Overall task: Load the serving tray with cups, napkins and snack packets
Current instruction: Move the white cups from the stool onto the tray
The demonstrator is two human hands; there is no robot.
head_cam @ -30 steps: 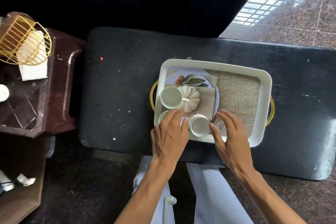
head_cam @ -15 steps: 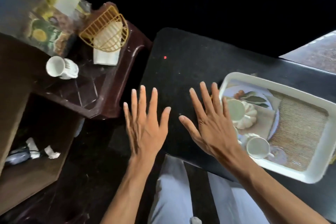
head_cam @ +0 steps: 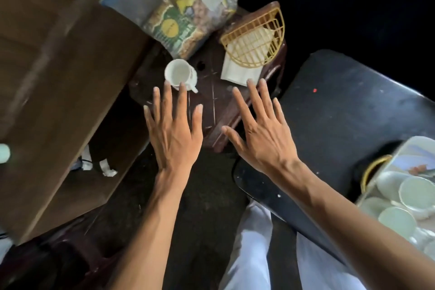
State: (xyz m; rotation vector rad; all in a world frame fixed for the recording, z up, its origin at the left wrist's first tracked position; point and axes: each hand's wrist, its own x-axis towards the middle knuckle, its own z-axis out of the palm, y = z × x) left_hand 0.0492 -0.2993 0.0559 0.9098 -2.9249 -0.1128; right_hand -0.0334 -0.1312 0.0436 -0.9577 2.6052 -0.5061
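A white cup (head_cam: 180,74) stands on the dark red stool (head_cam: 211,106). My left hand (head_cam: 174,129) reaches toward it with straight spread fingers, fingertips just short of the cup, holding nothing. My right hand (head_cam: 261,132) is also flat and spread, its fingertips near a white napkin (head_cam: 237,73) under a yellow wire napkin holder (head_cam: 255,39). Snack packets (head_cam: 181,19) lie behind the cup. The white serving tray (head_cam: 386,172) shows at the right edge, holding white cups (head_cam: 414,192) and a plate.
The black table (head_cam: 353,110) carries the tray. A brown wooden cabinet (head_cam: 54,66) stands to the left, with scraps of paper (head_cam: 106,168) in its lower shelf. My white-trousered knees (head_cam: 254,249) are below the table's edge.
Both hands left the tray and swung left across the black table to the stool. The view turned left, so the tray slid to the right edge.
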